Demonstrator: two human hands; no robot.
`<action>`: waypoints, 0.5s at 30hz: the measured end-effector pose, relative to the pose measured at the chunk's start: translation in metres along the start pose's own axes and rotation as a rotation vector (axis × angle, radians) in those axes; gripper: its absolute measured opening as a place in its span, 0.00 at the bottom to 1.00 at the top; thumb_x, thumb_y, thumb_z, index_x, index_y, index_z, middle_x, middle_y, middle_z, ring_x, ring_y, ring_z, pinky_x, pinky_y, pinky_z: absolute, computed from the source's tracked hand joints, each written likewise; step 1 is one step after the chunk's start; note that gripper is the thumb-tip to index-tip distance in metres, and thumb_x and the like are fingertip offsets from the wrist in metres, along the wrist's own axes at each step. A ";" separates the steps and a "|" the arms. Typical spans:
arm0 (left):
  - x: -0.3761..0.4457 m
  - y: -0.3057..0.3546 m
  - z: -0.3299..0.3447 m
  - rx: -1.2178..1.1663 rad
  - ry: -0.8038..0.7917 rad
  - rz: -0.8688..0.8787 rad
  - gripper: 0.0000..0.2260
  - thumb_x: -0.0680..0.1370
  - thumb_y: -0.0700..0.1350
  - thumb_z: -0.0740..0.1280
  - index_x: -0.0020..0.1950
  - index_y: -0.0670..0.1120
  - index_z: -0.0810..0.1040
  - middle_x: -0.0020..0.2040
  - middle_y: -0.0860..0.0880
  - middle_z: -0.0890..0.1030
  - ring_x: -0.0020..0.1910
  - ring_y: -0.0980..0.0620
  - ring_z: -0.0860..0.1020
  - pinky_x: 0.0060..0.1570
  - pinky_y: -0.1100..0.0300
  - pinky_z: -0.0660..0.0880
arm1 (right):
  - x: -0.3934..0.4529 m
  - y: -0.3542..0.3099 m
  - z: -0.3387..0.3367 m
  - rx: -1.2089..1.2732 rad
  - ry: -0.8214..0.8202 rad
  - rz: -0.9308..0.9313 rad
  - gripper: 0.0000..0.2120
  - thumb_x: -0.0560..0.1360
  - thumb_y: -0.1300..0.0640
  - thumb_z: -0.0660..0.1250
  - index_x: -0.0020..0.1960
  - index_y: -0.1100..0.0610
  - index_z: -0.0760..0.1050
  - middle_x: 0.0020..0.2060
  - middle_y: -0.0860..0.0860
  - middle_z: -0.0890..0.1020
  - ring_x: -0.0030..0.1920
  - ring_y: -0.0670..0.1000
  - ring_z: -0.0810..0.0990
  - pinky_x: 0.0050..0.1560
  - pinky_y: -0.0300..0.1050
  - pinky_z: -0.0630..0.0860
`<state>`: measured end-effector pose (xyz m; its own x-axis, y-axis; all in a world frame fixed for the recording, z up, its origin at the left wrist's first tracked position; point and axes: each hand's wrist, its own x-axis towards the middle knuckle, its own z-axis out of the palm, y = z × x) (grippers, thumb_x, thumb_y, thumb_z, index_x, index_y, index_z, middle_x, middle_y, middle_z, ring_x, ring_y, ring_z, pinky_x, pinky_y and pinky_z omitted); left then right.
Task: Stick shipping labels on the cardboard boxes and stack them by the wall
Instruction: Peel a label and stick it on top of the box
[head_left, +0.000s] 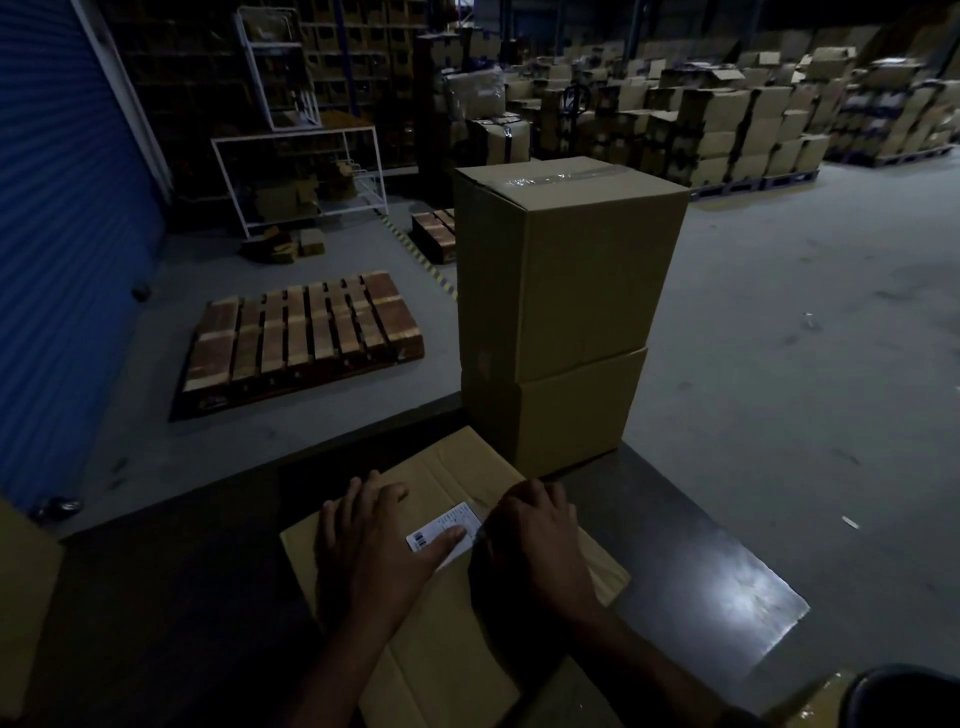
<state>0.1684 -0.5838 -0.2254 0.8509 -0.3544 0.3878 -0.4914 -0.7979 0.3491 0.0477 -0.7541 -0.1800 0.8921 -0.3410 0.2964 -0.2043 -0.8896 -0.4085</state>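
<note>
A brown cardboard box (452, 639) lies on the dark table (691, 561) right in front of me. A small white shipping label (447, 530) with a barcode lies on its top. My left hand (374, 551) lies flat on the box, its thumb pressing the label down. My right hand (535, 535) is at the label's right edge with curled fingers; what they pinch is hidden. Two taller sealed boxes stand stacked at the table's far edge, the upper box (566, 265) on the lower box (566, 410).
A wooden pallet (301, 332) lies on the grey floor to the left, near a blue roller door (62, 260). White metal racks (306, 171) stand behind it. Many stacked cartons (727, 119) fill the back right. Another cardboard edge (21, 597) shows at far left.
</note>
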 end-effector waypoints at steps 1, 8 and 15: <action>0.000 0.000 0.000 0.007 -0.001 0.000 0.45 0.67 0.85 0.53 0.69 0.55 0.75 0.79 0.48 0.70 0.80 0.46 0.62 0.80 0.41 0.54 | -0.001 -0.001 0.000 -0.002 0.008 -0.003 0.15 0.77 0.40 0.62 0.55 0.48 0.79 0.59 0.47 0.75 0.59 0.51 0.67 0.56 0.46 0.63; 0.000 0.000 0.000 0.004 -0.002 -0.012 0.45 0.66 0.86 0.53 0.68 0.55 0.75 0.78 0.48 0.70 0.80 0.46 0.63 0.80 0.40 0.54 | -0.002 -0.001 0.000 -0.029 -0.006 0.003 0.14 0.77 0.41 0.65 0.57 0.46 0.78 0.62 0.46 0.74 0.61 0.50 0.67 0.57 0.44 0.62; 0.001 0.002 0.000 0.000 -0.010 -0.009 0.45 0.67 0.86 0.51 0.68 0.55 0.75 0.78 0.48 0.70 0.80 0.46 0.63 0.80 0.41 0.53 | 0.000 -0.004 -0.004 -0.051 -0.032 -0.017 0.18 0.78 0.40 0.61 0.66 0.43 0.74 0.66 0.47 0.71 0.65 0.50 0.64 0.62 0.48 0.63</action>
<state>0.1684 -0.5860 -0.2242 0.8573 -0.3519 0.3757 -0.4835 -0.8011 0.3528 0.0469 -0.7516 -0.1745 0.9080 -0.3164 0.2748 -0.2084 -0.9099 -0.3588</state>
